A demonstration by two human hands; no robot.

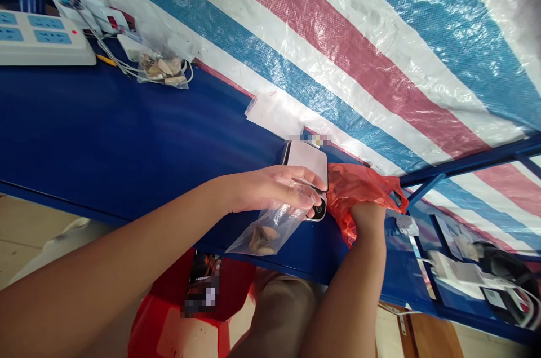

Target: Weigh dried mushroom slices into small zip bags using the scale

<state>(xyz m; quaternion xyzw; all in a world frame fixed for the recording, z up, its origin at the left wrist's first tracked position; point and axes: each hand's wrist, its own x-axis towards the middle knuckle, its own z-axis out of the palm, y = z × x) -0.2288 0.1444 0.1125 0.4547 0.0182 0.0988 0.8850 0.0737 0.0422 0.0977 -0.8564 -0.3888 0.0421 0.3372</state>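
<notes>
Head view: hand over flat white device, red plastic bag just beside

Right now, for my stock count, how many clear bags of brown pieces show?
2: a bag in the left hand, another bag on the blue table. Others may be hidden.

Head-worn view, facing down, close over left hand, right hand
</notes>
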